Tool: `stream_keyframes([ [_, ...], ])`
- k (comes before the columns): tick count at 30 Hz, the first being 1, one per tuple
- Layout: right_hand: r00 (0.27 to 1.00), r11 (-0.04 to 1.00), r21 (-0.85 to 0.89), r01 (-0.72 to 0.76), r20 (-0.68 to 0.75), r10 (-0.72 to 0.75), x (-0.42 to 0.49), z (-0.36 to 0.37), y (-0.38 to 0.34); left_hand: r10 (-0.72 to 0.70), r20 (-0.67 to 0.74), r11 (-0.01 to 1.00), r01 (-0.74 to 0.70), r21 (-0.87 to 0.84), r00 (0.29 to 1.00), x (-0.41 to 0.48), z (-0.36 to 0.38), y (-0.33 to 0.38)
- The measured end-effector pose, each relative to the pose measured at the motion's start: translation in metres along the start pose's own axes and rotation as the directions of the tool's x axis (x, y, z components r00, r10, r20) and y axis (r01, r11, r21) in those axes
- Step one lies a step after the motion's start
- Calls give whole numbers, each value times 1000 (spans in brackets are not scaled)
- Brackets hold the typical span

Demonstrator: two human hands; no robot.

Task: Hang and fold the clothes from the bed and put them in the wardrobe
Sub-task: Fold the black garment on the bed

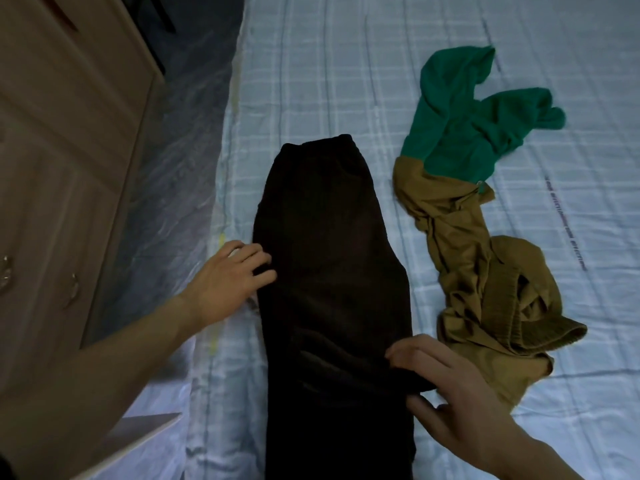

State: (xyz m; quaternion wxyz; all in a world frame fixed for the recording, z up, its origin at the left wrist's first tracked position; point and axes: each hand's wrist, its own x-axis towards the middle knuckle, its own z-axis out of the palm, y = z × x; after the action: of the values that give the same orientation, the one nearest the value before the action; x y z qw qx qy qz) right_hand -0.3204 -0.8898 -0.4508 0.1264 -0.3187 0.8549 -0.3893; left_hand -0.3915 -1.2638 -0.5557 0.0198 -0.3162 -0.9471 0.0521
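Observation:
A dark brown pair of trousers (329,271) lies lengthwise on the pale blue checked bed (311,81), folded into a long strip. My left hand (228,282) rests flat at its left edge, fingertips touching the cloth. My right hand (450,393) pinches a fold at the garment's right edge, thumb under and fingers over. To the right lies a crumpled mustard-brown garment (485,289), and beyond it a green garment (471,116) overlaps its far end.
A light wooden wardrobe (69,150) with metal handles stands at the left, close to the plastic-wrapped mattress side (183,133). Bare bedsheet spreads to the far right and top.

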Motion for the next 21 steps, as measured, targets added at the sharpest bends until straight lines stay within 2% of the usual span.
stream_keyframes([
  [2,1000,1000,-14,-5,7,5,1,2,-2,-91,185,996,91,12,978,-9,5,-4],
  [3,1000,1000,-16,-11,10,12,3,4,-3,-139,210,989,148,-25,968,-10,6,0],
  [4,1000,1000,-17,-18,12,19,3,6,-3,-178,184,975,198,-99,967,-8,5,9],
  [6,1000,999,-22,-29,12,29,6,9,-3,-197,33,942,199,-270,980,2,2,37],
  [8,999,999,-15,-37,14,37,9,12,-3,-117,-23,950,105,-293,993,11,11,71],
  [10,999,999,2,-43,17,43,12,13,-3,51,108,976,-26,-217,993,9,36,93],
  [11,999,999,10,-44,19,43,13,13,-3,91,192,979,-53,-196,977,7,51,95],
  [14,998,998,33,-56,17,56,15,13,-1,51,344,984,13,-180,938,-1,79,88],
  [16,996,995,56,-86,-1,86,18,10,0,11,351,952,98,-290,936,4,69,83],
  [17,995,992,71,-103,-10,104,21,8,0,-25,338,895,172,-413,941,9,52,80],
  [18,992,989,85,-120,-23,122,24,7,0,-104,331,786,281,-551,938,15,30,77],
  [19,989,986,96,-138,-39,142,28,6,-1,-197,343,623,387,-680,919,21,5,72],
  [20,985,981,111,-156,-57,163,31,5,-2,-258,413,381,485,-788,874,25,-23,64],
  [21,979,976,133,-174,-82,186,35,3,-3,-233,503,103,536,-838,832,28,-49,56],
])
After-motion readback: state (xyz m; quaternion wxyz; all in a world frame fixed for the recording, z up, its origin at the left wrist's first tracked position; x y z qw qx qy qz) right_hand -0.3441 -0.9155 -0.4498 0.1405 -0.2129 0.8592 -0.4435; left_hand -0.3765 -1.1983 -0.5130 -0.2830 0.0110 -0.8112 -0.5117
